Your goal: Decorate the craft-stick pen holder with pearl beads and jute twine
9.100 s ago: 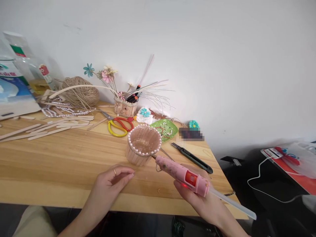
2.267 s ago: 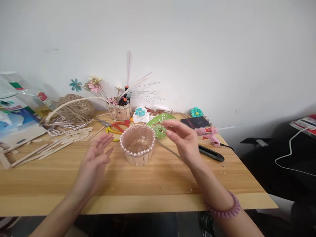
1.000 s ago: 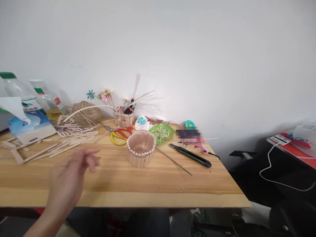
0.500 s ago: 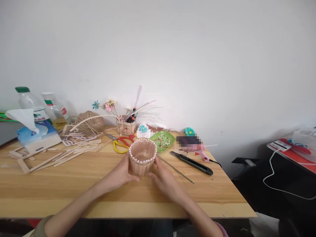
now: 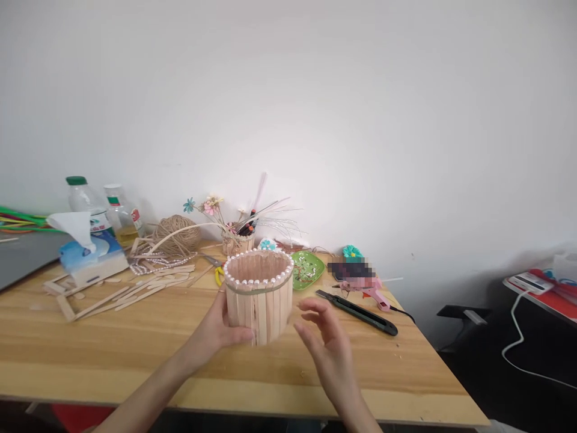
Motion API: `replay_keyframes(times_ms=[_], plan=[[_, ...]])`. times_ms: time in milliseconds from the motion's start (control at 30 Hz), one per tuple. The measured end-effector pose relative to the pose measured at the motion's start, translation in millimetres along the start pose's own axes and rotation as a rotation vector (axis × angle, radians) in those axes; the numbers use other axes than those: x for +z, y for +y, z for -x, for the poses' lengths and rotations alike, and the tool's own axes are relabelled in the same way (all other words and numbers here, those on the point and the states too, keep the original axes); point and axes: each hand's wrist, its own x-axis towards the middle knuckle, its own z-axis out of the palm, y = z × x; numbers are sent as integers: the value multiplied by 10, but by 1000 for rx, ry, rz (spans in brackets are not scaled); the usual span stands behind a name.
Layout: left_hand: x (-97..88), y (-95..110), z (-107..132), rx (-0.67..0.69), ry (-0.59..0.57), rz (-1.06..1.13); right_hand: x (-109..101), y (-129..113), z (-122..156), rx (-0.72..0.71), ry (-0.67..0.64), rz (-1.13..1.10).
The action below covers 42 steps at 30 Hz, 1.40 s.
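Observation:
My left hand [image 5: 211, 329] grips a round cup made of wooden craft sticks [image 5: 258, 297], its rim trimmed with white pearl beads, and holds it lifted above the wooden table [image 5: 112, 355]. My right hand [image 5: 327, 346] hovers just to the cup's right, fingers apart and holding nothing, a small gap from the cup's side.
Behind the cup lie a green beaded dish [image 5: 306, 269], a black utility knife [image 5: 358, 304], a pink glue gun [image 5: 367, 285], yellow-handled scissors [image 5: 219, 273], a flower-filled stick pot [image 5: 237, 240], a twine ball [image 5: 175, 234], loose craft sticks [image 5: 130, 291], a tissue box [image 5: 92, 258] and bottles [image 5: 85, 198].
Half a second ago both hands cupped the stick cup on the table. Now my left hand has lifted it toward me and my right hand has come off it.

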Motion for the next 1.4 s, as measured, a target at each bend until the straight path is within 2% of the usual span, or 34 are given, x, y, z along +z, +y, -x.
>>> replay_keyframes(times_ms=[133,267,500,667,833,900,1033,1100,1167,1233,1400], plan=[[47,27,63,-79,43,142,-86,-18,-81,131,138,-152],[80,6,84,-136,43,275,-187,-61,-112,140,223,-203],[90,-38,68,-155,69,319,-207,-161,-204,9,295,-357],[94,-26,58,-111,137,295,-288,-407,-209,-227,243,-449],[74,-28,60,-99,182,248,-420,-611,-235,-297,281,-483],[71,-22,68,-96,181,231,-400,-587,-286,-199,163,-400],[50,7,80,-60,192,155,-221,-396,-445,132,-244,-321],[20,21,79,-41,204,98,-121,-293,-526,192,-396,-312],[-19,36,73,-19,210,45,-49,-226,-595,181,-507,-237],[-55,53,69,5,216,5,-15,-208,-648,124,-561,-104],[-107,85,78,28,261,-32,-26,-285,-717,-35,-504,184]])
